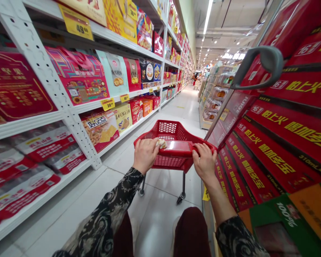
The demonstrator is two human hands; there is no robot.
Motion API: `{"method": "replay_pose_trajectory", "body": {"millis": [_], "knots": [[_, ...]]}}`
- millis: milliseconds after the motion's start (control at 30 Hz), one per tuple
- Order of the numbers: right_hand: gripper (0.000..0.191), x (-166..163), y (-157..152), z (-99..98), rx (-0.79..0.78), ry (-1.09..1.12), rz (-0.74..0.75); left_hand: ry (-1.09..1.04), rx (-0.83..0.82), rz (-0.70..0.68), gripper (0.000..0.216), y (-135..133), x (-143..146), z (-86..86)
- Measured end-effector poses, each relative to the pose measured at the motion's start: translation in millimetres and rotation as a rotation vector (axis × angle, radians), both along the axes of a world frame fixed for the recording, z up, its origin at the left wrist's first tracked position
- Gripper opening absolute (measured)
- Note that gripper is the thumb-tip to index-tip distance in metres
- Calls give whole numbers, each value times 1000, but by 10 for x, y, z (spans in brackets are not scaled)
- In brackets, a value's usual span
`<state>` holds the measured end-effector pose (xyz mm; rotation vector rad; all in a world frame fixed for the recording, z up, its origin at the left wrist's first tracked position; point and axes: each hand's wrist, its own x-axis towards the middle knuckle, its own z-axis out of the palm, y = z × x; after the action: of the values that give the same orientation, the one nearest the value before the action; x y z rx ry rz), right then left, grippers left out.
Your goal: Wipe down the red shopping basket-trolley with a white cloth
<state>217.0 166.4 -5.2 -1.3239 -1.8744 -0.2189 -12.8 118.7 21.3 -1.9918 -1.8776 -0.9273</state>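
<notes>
A small red shopping cart on wheels stands in the aisle in front of me. My left hand is closed on the left end of its red handle bar, with a crumpled pale paper or tissue pinched against the bar. My right hand is closed on the right end of the same bar. The basket looks empty from here. Both my forearms wear dark patterned sleeves, and my dark red trouser legs show at the bottom.
White shelving with boxed snacks and yellow price tags runs along the left. Stacked red drink cartons crowd the right, close to the cart. A grey handle sticks out above them. The tiled aisle stretches ahead.
</notes>
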Motion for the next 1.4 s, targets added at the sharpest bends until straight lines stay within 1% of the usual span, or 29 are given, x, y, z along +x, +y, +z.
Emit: {"method": "replay_pose_trajectory", "body": {"millis": [67, 133, 267, 333, 467, 500, 567, 667, 833, 967, 1033, 1133, 1233, 1333, 1400], "knots": [[33, -133, -52, 28, -4, 7, 57, 0, 13, 9, 30, -10, 25, -7], [32, -285, -104, 21, 3, 0, 101, 26, 31, -16, 29, -21, 102, -13], [33, -457, -135, -56, 40, 3, 68, 72, 57, -101, 28, -46, 237, -15], [32, -450, -121, -90, 55, -1, 67, 71, 54, -99, 28, -42, 182, -2], [32, -378, -103, -115, 57, -37, 100, 29, -4, 5, 27, 17, -102, 52], [32, -368, -103, -115, 57, -38, 102, 18, -24, 15, 27, 34, -160, 62], [32, -360, -106, -117, 62, -28, 100, 10, -60, -7, 28, 56, -220, 69], [32, -355, -117, -123, 71, -16, 114, 17, -94, -47, 30, 45, -193, 62], [36, -270, -120, -145, 53, -38, 155, 54, -142, -21, 32, -15, -83, 108], [37, -97, -25, -146, 18, -47, 182, 94, -165, -9, 31, -84, 70, 151], [38, 6, 59, -131, -23, -34, 159, 76, -119, -51, 28, -137, 189, 127], [39, 119, 171, -71, -111, -21, 71, 35, 4, -172, 23, -203, 353, 46], [41, 104, 168, 36, -110, -21, 13, 10, 62, -246, 22, -197, 409, -19], [40, -38, 26, 139, -58, -38, 77, -54, 39, -241, 23, -120, 353, -48], [38, -152, -94, 168, -66, -56, 130, -98, 26, -238, 24, -56, 308, -72]]}}
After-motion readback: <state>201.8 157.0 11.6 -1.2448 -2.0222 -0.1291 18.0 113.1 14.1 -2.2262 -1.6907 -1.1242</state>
